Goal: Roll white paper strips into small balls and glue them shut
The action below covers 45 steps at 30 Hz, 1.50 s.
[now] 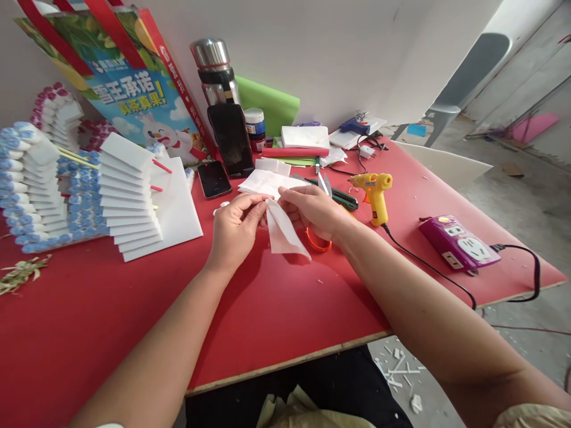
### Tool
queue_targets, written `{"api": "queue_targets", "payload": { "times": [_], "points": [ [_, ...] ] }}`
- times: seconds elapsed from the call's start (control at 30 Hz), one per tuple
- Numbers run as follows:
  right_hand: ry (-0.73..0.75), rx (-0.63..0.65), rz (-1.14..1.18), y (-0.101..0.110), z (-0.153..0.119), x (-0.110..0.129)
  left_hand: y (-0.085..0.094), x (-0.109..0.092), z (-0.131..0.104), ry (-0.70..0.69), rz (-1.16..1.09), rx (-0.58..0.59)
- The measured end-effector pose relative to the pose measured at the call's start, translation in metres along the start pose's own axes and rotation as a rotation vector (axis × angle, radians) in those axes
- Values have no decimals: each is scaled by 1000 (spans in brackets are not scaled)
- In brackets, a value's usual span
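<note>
A thin white sheet (285,235) hangs down between my two hands, over the red table. My left hand (239,229) pinches its upper left corner between thumb and fingers. On the other side my right hand (312,211) has its fingers closed on the sheet's upper edge. Just behind the hands lies a stack of white sheets (267,180). Orange-handled scissors (318,242) rest beside and partly under my right hand, blades pointing away. A green cutter (344,199) lies to their right. Small white pieces (220,207) sit left of my left hand.
On the red table (285,309), a yellow glue gun (376,196) and purple power strip (459,244) stand right, with black cords. Two phones, a steel flask (214,71) and a printed bag (134,89) are behind. Stepped white board models (129,196) fill the left.
</note>
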State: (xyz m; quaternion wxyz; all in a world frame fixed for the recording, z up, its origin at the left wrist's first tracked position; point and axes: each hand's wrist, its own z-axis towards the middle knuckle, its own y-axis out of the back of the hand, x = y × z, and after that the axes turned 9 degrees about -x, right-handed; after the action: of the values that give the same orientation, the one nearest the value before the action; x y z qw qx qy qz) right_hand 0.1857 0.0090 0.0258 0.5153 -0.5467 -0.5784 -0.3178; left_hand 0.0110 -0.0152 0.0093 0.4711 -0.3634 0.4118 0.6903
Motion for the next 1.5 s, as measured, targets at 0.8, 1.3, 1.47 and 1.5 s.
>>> {"api": "queue_targets", "payload": {
  "times": [0.8,1.3,1.47,1.5],
  "points": [
    [111,-59,-25,-7,0,-8,-4,4,2,284,-300,-47],
    [298,-97,-194,-8,-3,-6,-5,2,3,256,-274,-75],
    [551,-179,-457,-10,-7,-5,-8,-1,2,372,-373,-54],
    [613,-213,-546,-11,-8,-5,-9,-2,2,385,-377,-58]
  ]
}}
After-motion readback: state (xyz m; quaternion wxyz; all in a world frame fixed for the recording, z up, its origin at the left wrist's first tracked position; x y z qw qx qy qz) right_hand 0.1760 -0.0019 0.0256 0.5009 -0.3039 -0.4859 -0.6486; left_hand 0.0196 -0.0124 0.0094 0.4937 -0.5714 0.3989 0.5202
